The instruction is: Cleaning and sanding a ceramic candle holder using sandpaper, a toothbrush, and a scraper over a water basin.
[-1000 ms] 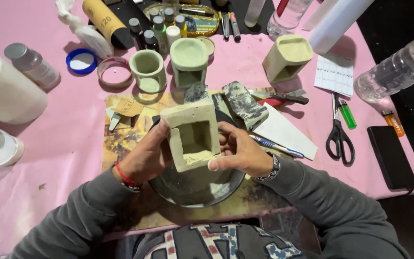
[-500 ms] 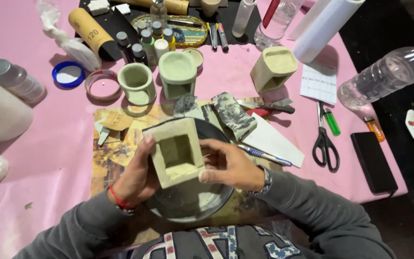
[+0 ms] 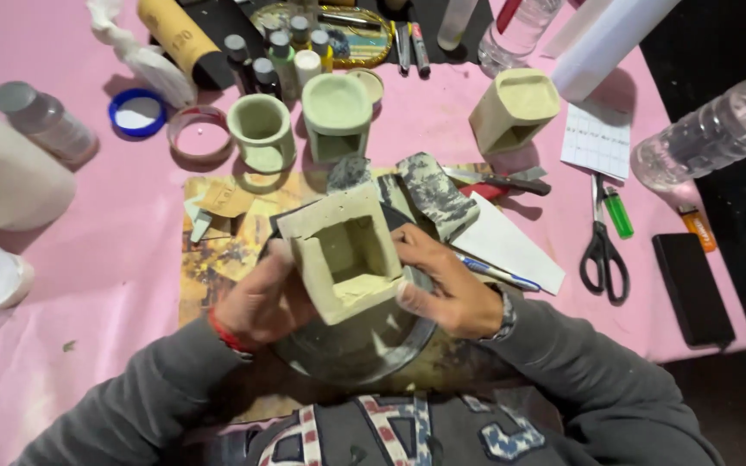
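Observation:
I hold a pale, square clay block with a square hollow (image 3: 344,252) over a round dark turntable (image 3: 364,349). My left hand (image 3: 261,298) grips its left side and my right hand (image 3: 442,285) grips its right side, thumb near the lower corner. The hollow faces up toward me and the piece is tilted slightly. Under the turntable lies a stained, printed sheet (image 3: 222,246) on the pink table cover (image 3: 88,285).
Behind the piece stand a round green clay cup (image 3: 261,129), a green square clay vessel (image 3: 337,114) and a beige one (image 3: 513,108). Scissors (image 3: 602,246), a green lighter (image 3: 618,212), a dark phone (image 3: 692,289), plastic bottles (image 3: 710,138), paint jars (image 3: 282,52) and white tubs (image 3: 2,177) surround them.
The clay block has been turned and tilted in my hands, its hollow now facing more upward. The view has also shifted, so things on the table sit lower in frame.

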